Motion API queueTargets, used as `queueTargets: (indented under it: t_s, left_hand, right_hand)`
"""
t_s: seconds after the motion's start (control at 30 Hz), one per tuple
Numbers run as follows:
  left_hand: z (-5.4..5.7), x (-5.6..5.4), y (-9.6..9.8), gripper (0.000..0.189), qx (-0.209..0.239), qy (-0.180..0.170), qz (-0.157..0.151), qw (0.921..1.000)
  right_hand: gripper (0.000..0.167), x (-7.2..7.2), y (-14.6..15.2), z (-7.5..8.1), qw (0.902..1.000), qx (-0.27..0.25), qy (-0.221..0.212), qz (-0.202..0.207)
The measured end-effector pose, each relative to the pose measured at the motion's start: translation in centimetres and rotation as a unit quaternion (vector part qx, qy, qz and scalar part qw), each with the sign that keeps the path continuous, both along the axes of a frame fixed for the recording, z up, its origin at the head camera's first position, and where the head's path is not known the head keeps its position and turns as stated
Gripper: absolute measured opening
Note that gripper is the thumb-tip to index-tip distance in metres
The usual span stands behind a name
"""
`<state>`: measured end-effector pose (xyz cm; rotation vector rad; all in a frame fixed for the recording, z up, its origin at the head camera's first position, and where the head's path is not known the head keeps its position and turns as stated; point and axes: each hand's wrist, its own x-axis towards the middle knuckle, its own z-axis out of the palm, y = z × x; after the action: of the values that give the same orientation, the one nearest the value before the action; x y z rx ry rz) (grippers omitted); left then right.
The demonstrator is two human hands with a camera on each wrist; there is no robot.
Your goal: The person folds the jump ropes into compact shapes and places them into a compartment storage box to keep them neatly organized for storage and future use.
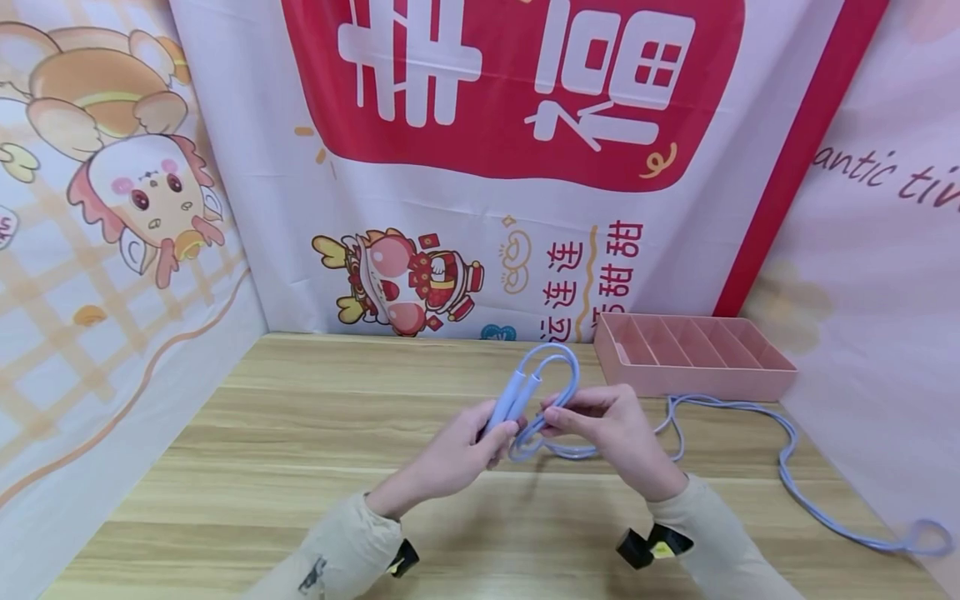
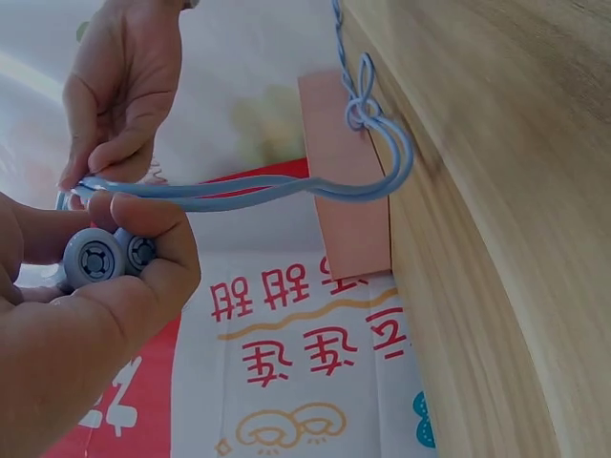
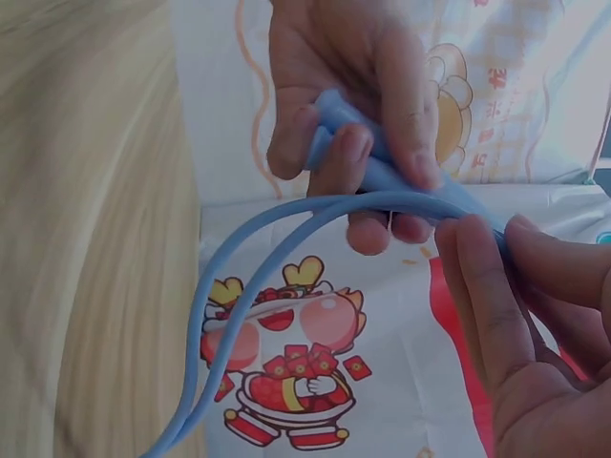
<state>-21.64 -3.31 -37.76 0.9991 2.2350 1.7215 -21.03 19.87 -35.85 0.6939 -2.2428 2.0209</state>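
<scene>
A light blue jump rope [image 1: 576,379] is held up over the table in both hands. Its two handles [image 1: 510,398] lie side by side in my left hand [image 1: 463,450], fingers and thumb curled round them; their round ends [image 2: 95,260] face the left wrist view. From the handle tops the doubled cord arches over to my right hand [image 1: 618,429], which pinches it between thumb and fingertips [image 3: 473,234]. Below the hands the cord hangs in a loop, then runs right along the tabletop.
A pink divided box [image 1: 697,379] stands at the table's back right. The rest of the cord [image 1: 791,475] trails in front of it to the right edge, ending in a loop [image 1: 930,537]. Printed cloth walls [image 1: 285,250] enclose the wooden table [image 1: 300,417] at back and sides.
</scene>
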Motion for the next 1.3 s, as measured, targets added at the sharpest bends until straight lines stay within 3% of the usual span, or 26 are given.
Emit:
queueTargets:
  t_s: [0.37,0.9,1.07,1.3]
  left_hand:
    - [-0.4,0.1,0.5,0.017,-0.016,-0.005,-0.022,0.9996]
    - [-0.5,0.0,0.1,0.014,-0.066,-0.013,-0.009,0.9977]
    - [-0.3,0.2,0.1,0.017,-0.046,-0.017,-0.012,0.9987]
    - [0.1,0.5,0.2,0.018,0.006,-0.030,-0.008,0.9995]
  right_hand:
    - [0.022,-0.2,-0.1,-0.5,0.9992,-0.033,-0.017,0.017]
    - [0.019,-0.5,-0.6,-1.3,0.9994,0.018,-0.005,-0.027]
    - [0.022,-0.6,-0.5,-1.3,0.9975,0.051,-0.001,-0.048]
    - [0.028,-0.8,-0.8,-1.3,0.9975,0.052,-0.044,-0.015]
